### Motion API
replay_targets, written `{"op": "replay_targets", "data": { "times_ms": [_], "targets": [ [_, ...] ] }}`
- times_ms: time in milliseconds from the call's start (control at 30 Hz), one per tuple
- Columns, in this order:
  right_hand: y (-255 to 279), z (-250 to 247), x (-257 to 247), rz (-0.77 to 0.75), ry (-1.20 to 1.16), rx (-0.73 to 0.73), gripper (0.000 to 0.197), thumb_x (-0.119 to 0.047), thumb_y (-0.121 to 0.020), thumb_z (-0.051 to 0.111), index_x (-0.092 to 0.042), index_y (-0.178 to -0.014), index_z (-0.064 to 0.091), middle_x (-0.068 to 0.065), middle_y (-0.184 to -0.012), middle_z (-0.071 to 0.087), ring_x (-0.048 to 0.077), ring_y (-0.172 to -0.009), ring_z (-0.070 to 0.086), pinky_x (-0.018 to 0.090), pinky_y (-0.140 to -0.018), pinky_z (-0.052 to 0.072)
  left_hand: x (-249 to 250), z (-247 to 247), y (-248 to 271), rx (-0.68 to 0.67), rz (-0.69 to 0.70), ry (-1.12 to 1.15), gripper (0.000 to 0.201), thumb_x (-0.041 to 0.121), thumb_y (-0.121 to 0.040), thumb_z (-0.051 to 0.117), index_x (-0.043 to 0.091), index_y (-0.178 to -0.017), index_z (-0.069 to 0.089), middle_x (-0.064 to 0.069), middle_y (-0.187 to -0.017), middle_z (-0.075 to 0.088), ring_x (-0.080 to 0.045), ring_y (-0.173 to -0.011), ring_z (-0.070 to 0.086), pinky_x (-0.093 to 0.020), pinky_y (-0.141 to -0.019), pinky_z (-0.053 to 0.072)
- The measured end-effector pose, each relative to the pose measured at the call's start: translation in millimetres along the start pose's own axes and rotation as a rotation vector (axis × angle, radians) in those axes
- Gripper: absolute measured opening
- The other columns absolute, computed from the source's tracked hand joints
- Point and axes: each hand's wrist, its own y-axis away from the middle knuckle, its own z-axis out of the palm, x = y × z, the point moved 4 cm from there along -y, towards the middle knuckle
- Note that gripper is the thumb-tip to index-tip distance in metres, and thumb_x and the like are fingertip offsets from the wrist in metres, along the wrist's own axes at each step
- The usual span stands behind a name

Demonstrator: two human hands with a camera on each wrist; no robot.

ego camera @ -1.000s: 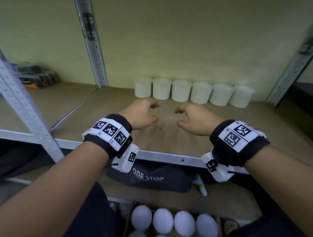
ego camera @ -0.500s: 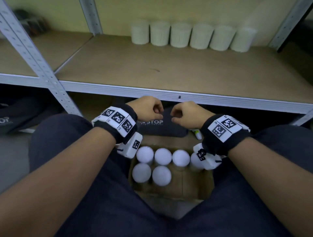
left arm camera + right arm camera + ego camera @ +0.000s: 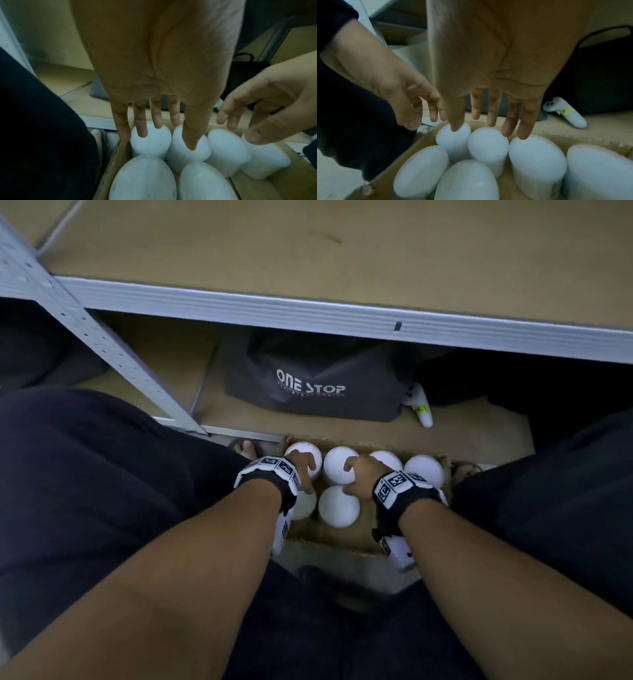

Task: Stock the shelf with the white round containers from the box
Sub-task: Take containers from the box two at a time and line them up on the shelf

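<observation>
Several white round containers stand upright in a cardboard box on the floor between my legs. My left hand reaches down onto the far-left container; its fingers are straight and its thumb sits in the gap to the neighbouring container. My right hand hovers over the second container with its fingers spread and straight and its thumb tip near the far-left container. Neither hand grips anything. The shelf board lies above, and only a bare part of it is in view.
A grey bag printed ONE STOP and a white controller lie on the lower shelf behind the box. A perforated metal upright slants down at the left. My dark-trousered legs flank the box, with a foot at its left corner.
Both hands dropped from above the shelf, past its front edge, down into the box. The head tilted down, so the row of containers on the shelf left the view.
</observation>
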Motion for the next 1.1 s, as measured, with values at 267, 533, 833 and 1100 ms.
{"op": "replay_targets", "data": {
  "times_ms": [267,533,833,1100],
  "targets": [
    [-46,58,0,0.033,0.019,-0.082,0.066,-0.041,-0.08,0.068,-0.024,-0.135,0.037,0.009,-0.137,0.033,0.042,-0.121,0.044,0.05,-0.098,0.044,-18,54,-35,-0.062,-0.112,0.106,0.078,0.03,-0.075,0.071,0.031,-0.139,0.028,-0.004,-0.148,0.017,-0.04,-0.132,0.035,-0.054,-0.101,0.04],
    [-64,101,-10,0.039,-0.002,0.017,0.081,-0.038,-0.071,0.073,-0.032,-0.14,0.031,0.01,-0.143,0.023,0.042,-0.123,0.041,0.047,-0.1,0.043,-23,81,-37,0.227,-0.168,-0.119,0.078,0.03,-0.062,0.074,0.033,-0.128,0.033,-0.007,-0.133,0.031,-0.039,-0.114,0.039,-0.051,-0.09,0.037],
    [-58,102,-13,0.054,0.019,0.039,0.072,-0.016,-0.071,0.073,-0.02,-0.133,0.037,0.011,-0.138,0.024,0.036,-0.102,0.054,0.041,-0.083,0.053,-23,86,-41,0.349,-0.169,-0.203,0.052,0.033,-0.056,0.074,0.025,-0.104,0.058,-0.007,-0.11,0.057,-0.031,-0.074,0.061,-0.041,-0.07,0.047],
    [-46,82,-7,0.039,-0.007,-0.044,0.071,-0.029,-0.078,0.069,-0.025,-0.139,0.032,0.009,-0.14,0.021,0.033,-0.124,0.043,0.043,-0.101,0.043,-20,66,-27,0.203,-0.153,-0.057,0.085,0.038,-0.057,0.078,0.029,-0.126,0.029,-0.006,-0.131,0.027,-0.04,-0.118,0.043,-0.048,-0.09,0.04]
  ]
}}
